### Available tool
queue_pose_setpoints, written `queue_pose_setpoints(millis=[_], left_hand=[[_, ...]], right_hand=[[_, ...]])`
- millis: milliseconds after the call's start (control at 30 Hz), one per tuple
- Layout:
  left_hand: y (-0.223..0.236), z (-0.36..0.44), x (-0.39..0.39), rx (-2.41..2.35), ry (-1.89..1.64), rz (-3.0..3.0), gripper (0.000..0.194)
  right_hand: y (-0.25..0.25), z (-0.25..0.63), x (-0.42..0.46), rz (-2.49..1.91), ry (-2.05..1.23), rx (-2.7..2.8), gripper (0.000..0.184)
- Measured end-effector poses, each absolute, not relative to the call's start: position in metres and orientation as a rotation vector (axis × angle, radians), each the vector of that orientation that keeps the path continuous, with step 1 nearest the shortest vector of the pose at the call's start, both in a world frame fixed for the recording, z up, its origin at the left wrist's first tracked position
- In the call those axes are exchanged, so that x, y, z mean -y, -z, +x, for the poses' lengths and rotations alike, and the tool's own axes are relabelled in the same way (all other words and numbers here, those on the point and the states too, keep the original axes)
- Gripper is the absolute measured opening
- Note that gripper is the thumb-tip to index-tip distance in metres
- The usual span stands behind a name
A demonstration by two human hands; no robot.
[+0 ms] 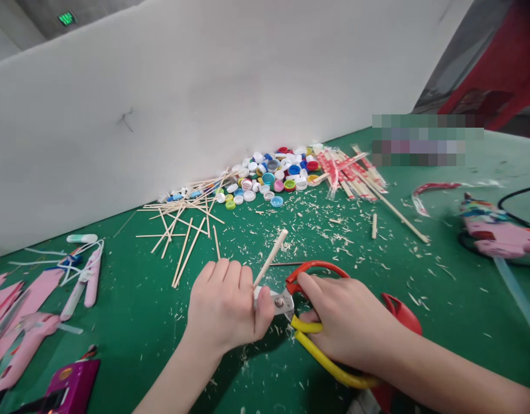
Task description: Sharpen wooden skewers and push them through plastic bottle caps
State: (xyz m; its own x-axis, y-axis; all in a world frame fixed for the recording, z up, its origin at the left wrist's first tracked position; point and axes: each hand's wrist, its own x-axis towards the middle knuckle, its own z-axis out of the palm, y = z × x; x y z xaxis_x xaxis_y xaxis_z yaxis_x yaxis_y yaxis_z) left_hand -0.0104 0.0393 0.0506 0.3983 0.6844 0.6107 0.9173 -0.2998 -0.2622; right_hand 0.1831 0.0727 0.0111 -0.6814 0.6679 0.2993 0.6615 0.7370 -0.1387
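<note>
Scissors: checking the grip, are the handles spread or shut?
Spread: on the scissors, the red loop and yellow loop stand apart around the right hand.

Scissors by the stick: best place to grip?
Take the scissors by the yellow and red handle loops, from the near right, as the right hand does. The loops open that way; the metal blades point left at the wooden stick in the left hand.

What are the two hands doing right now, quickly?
Left hand: closed, holding a wooden stick in the scissors' blades.
Right hand: closed, gripping the red and yellow handles of the scissors.
</note>
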Motion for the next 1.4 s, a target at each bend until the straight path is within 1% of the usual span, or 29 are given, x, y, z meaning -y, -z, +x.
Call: queue_pose_setpoints(millis=[233,433,533,633,733,800,867,967,1100,1167,1233,1400], left_hand=[[-0.048,-0.011,-0.041,1.358,0.567,-2.085,0.033],[-0.043,-0.01,-0.048,1.322,0.628,-2.072,0.035],[-0.039,-0.012,-0.054,1.298,0.649,-2.061,0.034],[-0.036,-0.015,-0.059,1.296,0.689,-2.082,0.036],[-0.035,-0.018,-0.059,1.333,0.75,-2.101,0.036],[-0.034,-0.018,-0.057,1.395,0.829,-2.08,0.035],[-0.031,-0.016,-0.055,1.508,0.985,-2.039,0.041],[-0.025,-0.011,-0.054,1.84,1.205,-2.037,0.047],[-0.019,-0.003,-0.055,2.266,1.378,-2.21,0.042],[-0.018,0.0,-0.054,2.33,1.488,-2.297,0.039],[-0.019,0.002,-0.053,2.361,1.577,-2.337,0.036],[-0.026,0.008,-0.047,2.397,1.668,-2.216,0.034]], right_hand=[[-0.009,0.183,-0.074,-1.007,0.006,2.588,0.015],[-0.006,0.186,-0.077,-0.998,0.078,2.565,0.013],[-0.007,0.187,-0.082,-1.01,0.06,2.559,0.013],[-0.01,0.187,-0.086,-1.051,0.0,2.554,0.013],[-0.013,0.189,-0.09,-1.196,0.061,2.494,0.007],[-0.018,0.19,-0.095,-1.343,0.102,2.439,0.019],[-0.023,0.193,-0.101,-1.483,0.061,2.386,0.034],[-0.03,0.195,-0.107,-1.619,-0.053,2.309,0.047],[-0.036,0.196,-0.106,-1.589,-0.252,2.343,0.051],[-0.039,0.194,-0.101,-1.529,-0.338,2.385,0.051],[-0.042,0.193,-0.096,-1.478,-0.358,2.417,0.05],[-0.05,0.192,-0.09,-1.473,-0.426,2.458,0.052]])
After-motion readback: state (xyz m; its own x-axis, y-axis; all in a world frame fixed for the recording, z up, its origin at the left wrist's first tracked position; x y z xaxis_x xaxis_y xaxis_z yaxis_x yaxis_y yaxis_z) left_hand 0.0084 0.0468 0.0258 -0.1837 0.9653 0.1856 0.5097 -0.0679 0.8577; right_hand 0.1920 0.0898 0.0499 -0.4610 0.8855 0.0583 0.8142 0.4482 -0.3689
